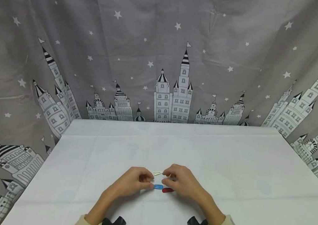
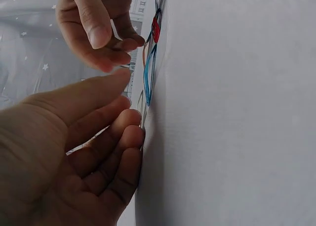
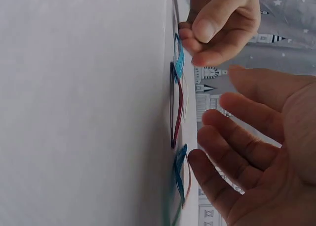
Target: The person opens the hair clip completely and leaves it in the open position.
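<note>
Green piece (image 3: 176, 215) — blurred, cut off

- Tight in the middle here: left hand (image 1: 132, 182) and right hand (image 1: 182, 182) leave only a narrow slot!
- Pale clip (image 1: 157, 173) lies across its far end; blue clip (image 1: 158, 187) and red clip (image 1: 167, 190) block the near side.
- Right wrist view: another blue clip (image 3: 179, 174) crowds the fingertips.
- Beyond, wide-open white tabletop (image 1: 159, 147), right up to the curtain (image 1: 215, 62)!
</note>
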Demonstrator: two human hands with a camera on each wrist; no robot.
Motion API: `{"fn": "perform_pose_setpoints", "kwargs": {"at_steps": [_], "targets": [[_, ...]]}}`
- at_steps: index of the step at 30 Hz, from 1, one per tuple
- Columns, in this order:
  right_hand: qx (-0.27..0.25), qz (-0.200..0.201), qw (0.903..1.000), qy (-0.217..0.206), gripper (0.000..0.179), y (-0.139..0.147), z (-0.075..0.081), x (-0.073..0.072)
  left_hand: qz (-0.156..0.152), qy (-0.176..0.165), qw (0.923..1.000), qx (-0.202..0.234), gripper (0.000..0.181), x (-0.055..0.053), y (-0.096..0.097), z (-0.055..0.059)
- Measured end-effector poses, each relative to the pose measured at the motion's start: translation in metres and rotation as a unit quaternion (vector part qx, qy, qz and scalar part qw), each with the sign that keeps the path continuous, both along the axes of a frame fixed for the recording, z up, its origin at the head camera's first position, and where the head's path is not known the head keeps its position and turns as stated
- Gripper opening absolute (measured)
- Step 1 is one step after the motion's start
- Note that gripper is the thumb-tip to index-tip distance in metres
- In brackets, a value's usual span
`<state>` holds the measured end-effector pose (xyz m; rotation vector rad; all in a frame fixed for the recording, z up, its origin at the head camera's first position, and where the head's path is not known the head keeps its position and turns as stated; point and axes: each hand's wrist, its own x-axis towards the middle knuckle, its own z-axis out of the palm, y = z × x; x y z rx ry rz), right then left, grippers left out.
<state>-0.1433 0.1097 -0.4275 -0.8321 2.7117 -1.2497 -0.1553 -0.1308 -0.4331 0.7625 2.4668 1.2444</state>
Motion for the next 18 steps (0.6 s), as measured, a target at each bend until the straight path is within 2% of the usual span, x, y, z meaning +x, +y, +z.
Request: {"fn": "perform_pose_setpoints", "kwargs": {"at_steps": [7,18], "targets": [[-0.007,0.014,0.9995,-0.027,0.016,-0.004,-0.007,0.001,-0.002,0.001,1.0,-0.01,0.021,0.002,0.002,-0.001],[0.012,0.019,0.9994,-0.025,0.018,-0.009,-0.011,0.001,0.0,0.027,0.9991,-0.032,0.014,0.002,0.003,-0.002]]}}
